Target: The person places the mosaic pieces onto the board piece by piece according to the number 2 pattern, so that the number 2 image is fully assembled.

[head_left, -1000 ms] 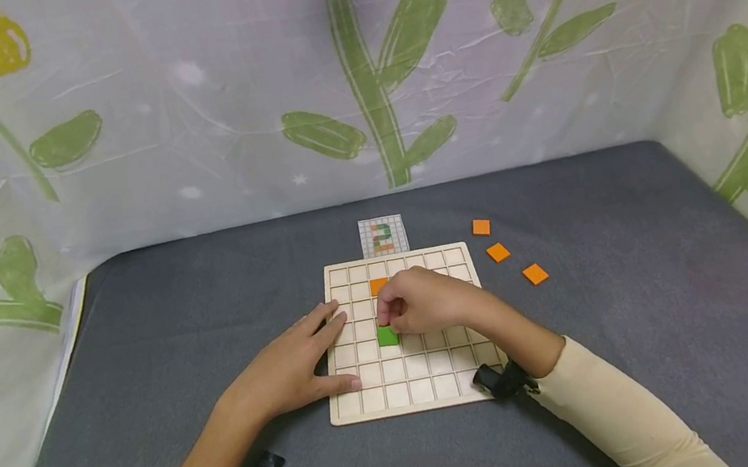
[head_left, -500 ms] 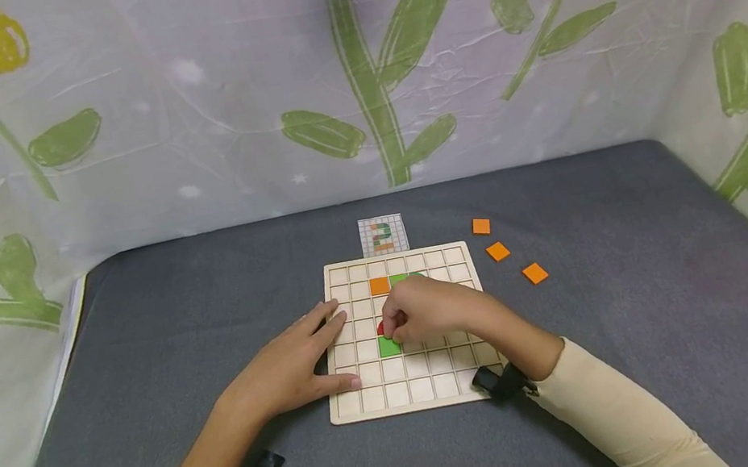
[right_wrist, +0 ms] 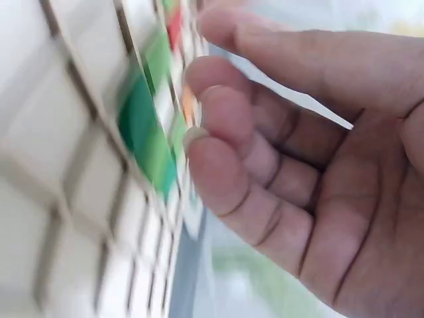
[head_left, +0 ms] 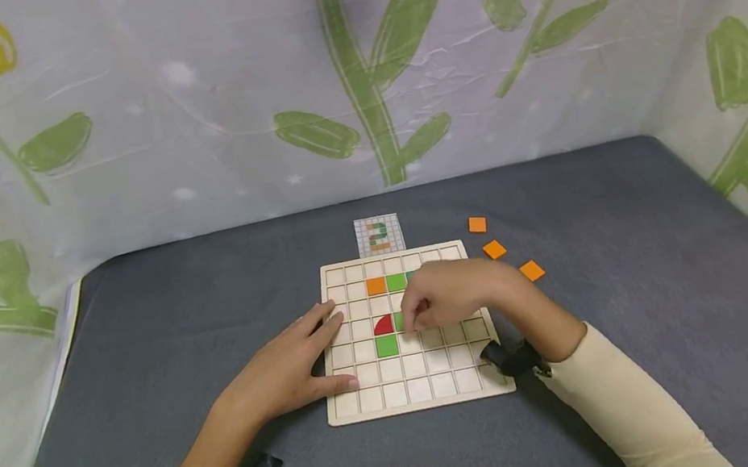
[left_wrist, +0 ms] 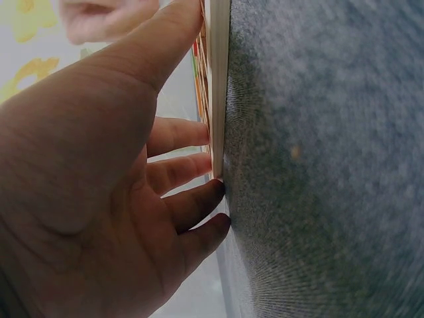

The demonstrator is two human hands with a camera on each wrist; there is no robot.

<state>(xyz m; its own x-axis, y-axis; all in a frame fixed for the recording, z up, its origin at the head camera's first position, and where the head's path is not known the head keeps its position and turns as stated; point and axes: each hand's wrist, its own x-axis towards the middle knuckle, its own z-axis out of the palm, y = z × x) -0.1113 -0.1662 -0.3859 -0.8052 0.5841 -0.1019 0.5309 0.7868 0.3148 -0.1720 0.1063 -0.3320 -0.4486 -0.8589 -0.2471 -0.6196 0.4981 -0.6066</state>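
A pale wooden grid board (head_left: 371, 401) lies on the table. My left hand (head_left: 285, 370) rests at its left edge with spread fingers, the thumb on the lower part of the board. My right hand (head_left: 452, 290) is over the board's middle, its fingers loosely curled; the right wrist view shows nothing between thumb and fingers. Left of its fingertips are a red quarter-round tile (head_left: 384, 325) and a partly covered green tile (head_left: 399, 322). A green square (head_left: 387, 346) sits below the red one. Higher up are an orange tile (head_left: 376, 286) and another green tile (head_left: 396, 282). A teal piece (right_wrist: 136, 116) shows in the right wrist view.
A small pattern card (head_left: 378, 235) with a coloured figure lies against the board's far edge. Three loose orange tiles, the nearest one (head_left: 532, 270) among them, lie right of the board on the grey cloth (head_left: 647, 288). A flower-printed curtain (head_left: 218, 127) hangs behind.
The green square has slid slightly toward me into the cell below the red tile. My right hand has moved off it to the right, uncovering the red tile. My left hand stays put.
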